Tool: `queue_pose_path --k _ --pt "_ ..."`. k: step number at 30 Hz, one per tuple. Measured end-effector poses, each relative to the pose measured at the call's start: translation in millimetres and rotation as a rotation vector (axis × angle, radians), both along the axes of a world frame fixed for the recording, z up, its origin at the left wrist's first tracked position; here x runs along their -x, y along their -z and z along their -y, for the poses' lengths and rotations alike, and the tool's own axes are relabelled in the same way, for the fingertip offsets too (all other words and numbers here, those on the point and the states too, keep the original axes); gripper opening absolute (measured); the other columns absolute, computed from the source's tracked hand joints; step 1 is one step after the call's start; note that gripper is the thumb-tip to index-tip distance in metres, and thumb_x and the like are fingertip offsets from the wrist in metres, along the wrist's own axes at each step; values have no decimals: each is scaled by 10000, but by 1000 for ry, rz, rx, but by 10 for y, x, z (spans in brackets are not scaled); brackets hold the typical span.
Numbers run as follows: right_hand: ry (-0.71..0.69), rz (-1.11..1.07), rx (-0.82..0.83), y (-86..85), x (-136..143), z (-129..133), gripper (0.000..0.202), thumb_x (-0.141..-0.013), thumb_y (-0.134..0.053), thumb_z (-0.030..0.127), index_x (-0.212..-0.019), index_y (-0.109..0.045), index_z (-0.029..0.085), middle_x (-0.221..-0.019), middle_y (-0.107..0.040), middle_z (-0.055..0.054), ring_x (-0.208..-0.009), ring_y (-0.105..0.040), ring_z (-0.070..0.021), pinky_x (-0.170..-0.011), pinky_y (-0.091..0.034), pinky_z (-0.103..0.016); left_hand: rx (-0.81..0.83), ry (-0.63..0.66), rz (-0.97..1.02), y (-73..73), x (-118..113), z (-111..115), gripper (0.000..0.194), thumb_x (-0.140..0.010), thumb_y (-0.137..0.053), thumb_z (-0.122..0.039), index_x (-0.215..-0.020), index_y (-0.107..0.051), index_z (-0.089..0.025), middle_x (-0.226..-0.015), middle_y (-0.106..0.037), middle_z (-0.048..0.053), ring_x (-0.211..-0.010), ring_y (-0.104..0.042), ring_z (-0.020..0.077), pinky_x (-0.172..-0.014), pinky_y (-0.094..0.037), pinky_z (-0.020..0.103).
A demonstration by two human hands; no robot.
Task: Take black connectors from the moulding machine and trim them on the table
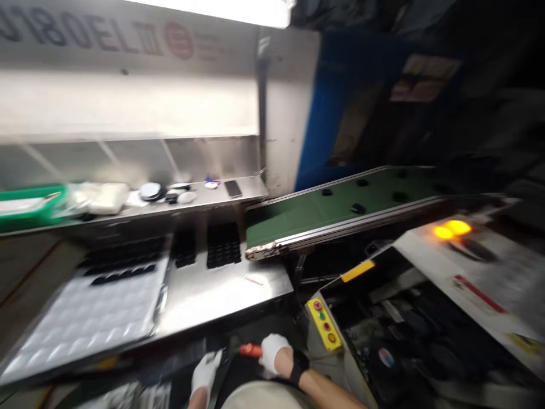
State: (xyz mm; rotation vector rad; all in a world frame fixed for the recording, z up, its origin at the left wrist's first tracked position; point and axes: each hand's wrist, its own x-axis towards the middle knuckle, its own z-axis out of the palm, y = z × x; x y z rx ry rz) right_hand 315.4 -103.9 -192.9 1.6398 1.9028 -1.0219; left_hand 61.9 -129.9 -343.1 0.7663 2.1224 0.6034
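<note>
My right hand [272, 353], in a white glove and with a dark band on the wrist, is closed around an orange-handled tool [251, 350]. The tool points left, and its dark far end is blurred. Just left of it, my left hand [206, 372], also white-gloved, has its fingers pressed together near the tool's end. A small dark piece shows at those fingertips, too smeared to name. Both hands are low in the view, in front of the metal table [204, 301].
A white moulded tray [97, 318] and rows of black parts [223, 244] lie on the table. Behind, a shelf holds a green bin [59, 201] and a phone [233, 188]. A green conveyor [293, 218] carries black pieces. A yellow button box [324, 324] stands at right.
</note>
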Motion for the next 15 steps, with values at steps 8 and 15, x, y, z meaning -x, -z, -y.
queue_pose_path --k 8,15 --pt "-76 20 38 137 118 44 404 -973 -739 383 -1298 -864 177 -1264 -834 -207 -1203 -811 -394 -962 -650 -397 -66 80 61 208 417 213 147 -889 -838 -260 -809 -746 -177 -813 -793 16 -927 -783 241 -923 -577 329" --pt "-69 11 64 91 143 12 413 -977 -764 410 -1318 -857 195 -1281 -825 -207 -1204 -811 -360 -957 -621 -353 -12 36 177 285 422 351 246 -1057 -757 -390 -1044 -762 -145 -1076 -797 60 -1019 -768 215 -988 -634 425"
